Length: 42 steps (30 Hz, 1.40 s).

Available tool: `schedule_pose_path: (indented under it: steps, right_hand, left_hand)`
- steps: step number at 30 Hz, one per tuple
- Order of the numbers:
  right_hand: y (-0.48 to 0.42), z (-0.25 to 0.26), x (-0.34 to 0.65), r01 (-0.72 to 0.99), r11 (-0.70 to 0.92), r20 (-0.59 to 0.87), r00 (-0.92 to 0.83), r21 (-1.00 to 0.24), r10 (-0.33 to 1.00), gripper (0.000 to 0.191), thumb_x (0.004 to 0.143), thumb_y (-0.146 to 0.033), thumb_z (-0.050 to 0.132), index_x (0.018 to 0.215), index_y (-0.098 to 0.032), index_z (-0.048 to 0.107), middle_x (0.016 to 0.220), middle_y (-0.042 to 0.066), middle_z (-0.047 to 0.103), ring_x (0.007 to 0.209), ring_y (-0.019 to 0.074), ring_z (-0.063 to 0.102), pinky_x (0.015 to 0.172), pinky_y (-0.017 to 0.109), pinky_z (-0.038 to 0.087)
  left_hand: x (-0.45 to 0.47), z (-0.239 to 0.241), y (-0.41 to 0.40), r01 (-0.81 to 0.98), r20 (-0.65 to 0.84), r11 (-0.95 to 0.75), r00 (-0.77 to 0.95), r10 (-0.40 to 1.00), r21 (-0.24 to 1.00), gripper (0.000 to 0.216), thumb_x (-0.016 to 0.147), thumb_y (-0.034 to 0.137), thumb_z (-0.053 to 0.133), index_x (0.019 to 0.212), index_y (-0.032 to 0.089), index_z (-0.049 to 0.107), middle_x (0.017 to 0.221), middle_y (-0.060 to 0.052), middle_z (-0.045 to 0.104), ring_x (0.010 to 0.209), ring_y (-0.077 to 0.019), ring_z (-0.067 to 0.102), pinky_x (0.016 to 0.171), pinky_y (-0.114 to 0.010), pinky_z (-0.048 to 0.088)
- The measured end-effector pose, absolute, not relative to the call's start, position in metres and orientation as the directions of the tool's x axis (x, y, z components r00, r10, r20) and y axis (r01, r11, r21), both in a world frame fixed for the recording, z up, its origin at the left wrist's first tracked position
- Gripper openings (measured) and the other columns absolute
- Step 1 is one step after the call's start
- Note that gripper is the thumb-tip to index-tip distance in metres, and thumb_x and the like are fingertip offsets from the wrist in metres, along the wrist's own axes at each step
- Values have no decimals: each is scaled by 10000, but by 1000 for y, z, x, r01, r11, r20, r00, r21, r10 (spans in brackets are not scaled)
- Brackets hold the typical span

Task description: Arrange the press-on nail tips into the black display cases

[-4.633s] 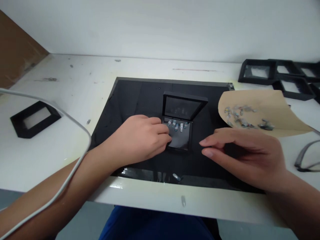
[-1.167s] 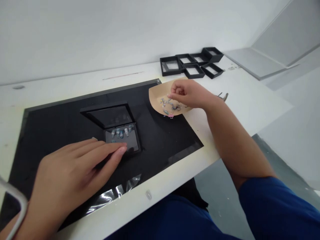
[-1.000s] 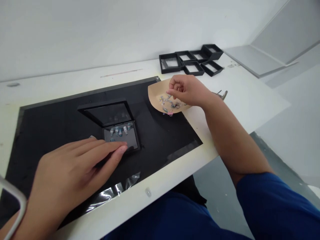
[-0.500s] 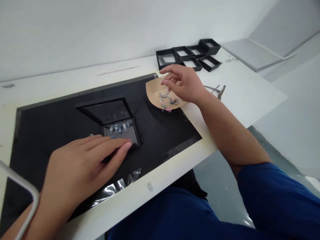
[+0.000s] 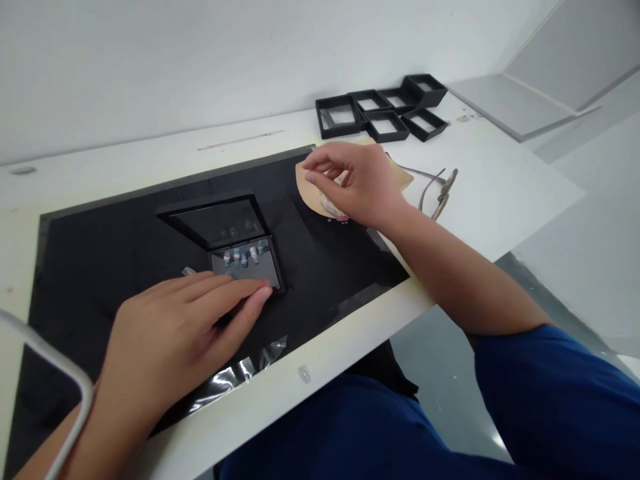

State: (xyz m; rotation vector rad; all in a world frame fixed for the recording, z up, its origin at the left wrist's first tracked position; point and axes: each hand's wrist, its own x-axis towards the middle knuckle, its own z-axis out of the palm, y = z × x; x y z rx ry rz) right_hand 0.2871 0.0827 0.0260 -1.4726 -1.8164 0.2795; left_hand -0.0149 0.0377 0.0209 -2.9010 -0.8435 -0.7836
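Note:
A black case (image 5: 278,272) stands with its lid (image 5: 217,223) raised on the dark mat. Several small blue and white false nails (image 5: 244,259) sit in a row inside it. My left hand (image 5: 175,333) lies over the near side of the case, thumb and fingers closed at its front right corner, covering part of the inside. To the right, my right hand (image 5: 357,180) hovers over a tan paper sheet (image 5: 309,190), thumb and forefinger pinched together. Whatever is in that pinch, if anything, is too small to make out. The hand hides most of the loose pieces there.
Several black frame-like boxes (image 5: 385,125) stand by the wall at the back. A pair of glasses (image 5: 441,193) lies right of the paper. Clear plastic (image 5: 235,380) lies along the near edge of the black mat (image 5: 100,253). A pale cable (image 5: 55,353) crosses the lower left.
My right hand has come down closer over the paper, and its thumb and forefinger have drawn together. My left hand stays at the case. The whole view has shifted slightly.

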Motion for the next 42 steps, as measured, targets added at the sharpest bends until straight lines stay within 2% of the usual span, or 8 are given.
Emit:
schedule_pose_path:
  steps: [6, 9, 13, 20, 26, 29, 33, 42]
  right_hand:
    - [89, 36, 314, 903, -99, 56, 134, -418, 989, 405, 849, -296, 821, 1242, -224, 756, 1164, 53, 798, 993, 246, 730, 859, 398, 535]
    - [94, 34, 317, 911, -147, -63, 134, -384, 989, 263, 793, -252, 850, 1047, -218, 795, 1107, 50, 791, 955, 240, 711, 792, 368, 507]
    - [96, 31, 312, 906, -147, -124, 106, -396, 987, 74, 830, -147, 749, 862, -213, 754, 914, 21, 774, 834, 190, 686, 726, 329, 479]
    - [96, 30, 312, 895, -95, -54, 79, -436, 995, 181, 784, -58, 726, 735, -218, 659, 821, 3, 734, 790, 182, 666, 718, 317, 483]
    - [98, 29, 323, 848, 16, 131, 64, -529, 989, 131, 898, -107, 660, 961, -207, 715, 950, 23, 735, 807, 161, 665, 778, 325, 526]
    - [101, 24, 330, 782, 79, 223, 78, -618, 972, 126, 939, -192, 651, 1049, -220, 704, 977, 36, 729, 762, 166, 689, 696, 330, 560]
    - [101, 19, 335, 649, 153, 293, 114, -745, 949, 127, 885, -261, 730, 1009, -256, 704, 951, 46, 739, 716, 197, 721, 530, 326, 551]
    - [96, 24, 327, 641, 277, 411, 67, -716, 909, 121, 914, -231, 715, 1035, -229, 722, 1020, 28, 742, 736, 141, 718, 664, 304, 619]
  left_hand:
    - [-17, 19, 38, 500, 481, -859, 730, 485, 107, 229, 1077, 376, 644, 962, 232, 779, 817, 36, 808, 708, -183, 719, 676, -320, 481]
    - [-16, 19, 39, 499, 484, -860, 730, 482, 105, 260, 1087, 388, 624, 941, 237, 776, 805, 43, 805, 702, -178, 718, 666, -316, 480]
    - [-13, 20, 39, 501, 492, -861, 729, 477, 92, 267, 1089, 385, 619, 933, 236, 776, 784, 43, 802, 674, -173, 713, 648, -317, 479]
    - [-15, 22, 38, 512, 486, -854, 726, 486, 88, 280, 1089, 382, 608, 918, 237, 777, 796, 26, 811, 661, -189, 728, 625, -335, 483]
    - [-14, 23, 34, 482, 472, -859, 725, 502, 173, 237, 1101, 386, 588, 983, 257, 748, 835, 52, 812, 680, -168, 739, 646, -327, 514]
    - [-15, 23, 33, 470, 458, -863, 736, 499, 184, 202, 1092, 373, 605, 996, 260, 742, 853, 48, 817, 703, -183, 756, 658, -345, 528]
    - [-16, 22, 33, 489, 450, -857, 737, 505, 161, 221, 1091, 379, 600, 977, 255, 744, 837, 28, 816, 705, -203, 763, 648, -364, 530]
    - [-16, 20, 34, 483, 448, -861, 742, 498, 157, 204, 1086, 371, 611, 983, 245, 733, 828, 18, 806, 691, -208, 754, 651, -372, 530]
